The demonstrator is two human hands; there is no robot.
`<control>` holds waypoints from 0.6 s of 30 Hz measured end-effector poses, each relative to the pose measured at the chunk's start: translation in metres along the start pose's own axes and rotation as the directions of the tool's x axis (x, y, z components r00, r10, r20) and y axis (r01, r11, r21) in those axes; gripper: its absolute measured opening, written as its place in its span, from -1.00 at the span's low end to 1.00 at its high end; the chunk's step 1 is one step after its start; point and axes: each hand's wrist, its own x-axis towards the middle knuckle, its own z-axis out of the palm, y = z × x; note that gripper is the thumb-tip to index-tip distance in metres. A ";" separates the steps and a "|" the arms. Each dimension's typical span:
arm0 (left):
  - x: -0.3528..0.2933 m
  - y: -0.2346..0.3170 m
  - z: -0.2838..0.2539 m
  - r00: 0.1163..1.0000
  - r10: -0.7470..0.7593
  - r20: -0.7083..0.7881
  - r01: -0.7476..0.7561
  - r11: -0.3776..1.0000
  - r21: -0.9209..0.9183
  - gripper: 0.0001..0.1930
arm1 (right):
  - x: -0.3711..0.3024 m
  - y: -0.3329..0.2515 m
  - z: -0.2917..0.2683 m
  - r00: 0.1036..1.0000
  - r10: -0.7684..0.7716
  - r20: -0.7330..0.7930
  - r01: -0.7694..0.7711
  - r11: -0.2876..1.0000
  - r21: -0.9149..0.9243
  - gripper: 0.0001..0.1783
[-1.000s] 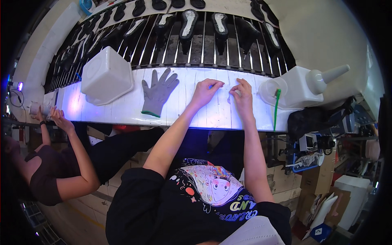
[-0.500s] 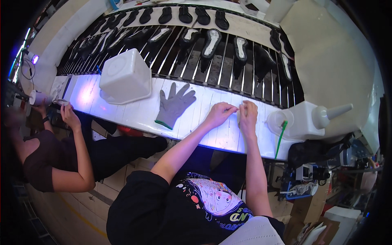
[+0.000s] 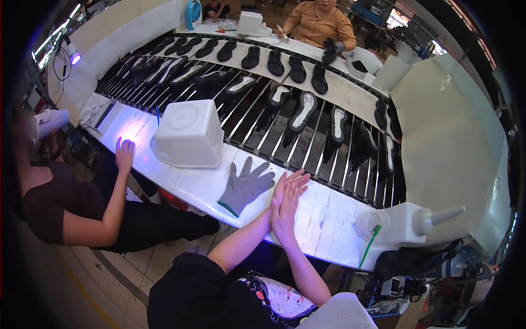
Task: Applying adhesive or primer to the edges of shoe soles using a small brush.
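- At the white-topped workbench (image 3: pixel 323 222): left hand (image 3: pixel 281 188) and right hand (image 3: pixel 284 214), laid against each other, fingers outstretched; no grip visible.
- Just beside the left hand: grey fabric work glove with green cuff (image 3: pixel 246 189), lying flat, fingers spread; whether they touch, unclear.
- Right, well apart: white plastic bottle with tapered nozzle (image 3: pixel 402 223); slim green stick (image 3: pixel 370 245) by its base.
- Handling, as judged: flat, even palm contact, clear of the glove.
- Hidden: facing palms; anything between them, cannot tell.
- Cut off: shirt print.
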 end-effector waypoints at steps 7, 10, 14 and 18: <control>-0.003 -0.021 0.068 0.996 0.054 0.072 -0.067 0.979 0.193 -0.35 | 0.051 0.025 -0.038 0.980 0.108 -0.169 -0.091 0.990 0.106 -0.27; 0.006 -0.006 0.108 0.982 -0.114 0.152 0.102 0.991 0.085 -0.30 | 0.079 -0.004 -0.097 0.950 -0.017 -0.312 0.088 0.972 0.217 -0.33; -0.006 0.004 0.146 0.907 -0.096 0.410 -0.164 0.816 0.554 -0.02 | 0.134 0.011 -0.158 0.906 0.170 -0.387 0.007 0.910 0.415 -0.24; 0.007 -0.007 0.108 0.798 -0.227 0.559 -0.507 0.249 0.825 0.05 | 0.178 0.096 -0.167 0.927 0.259 -0.270 -0.247 0.966 0.078 -0.09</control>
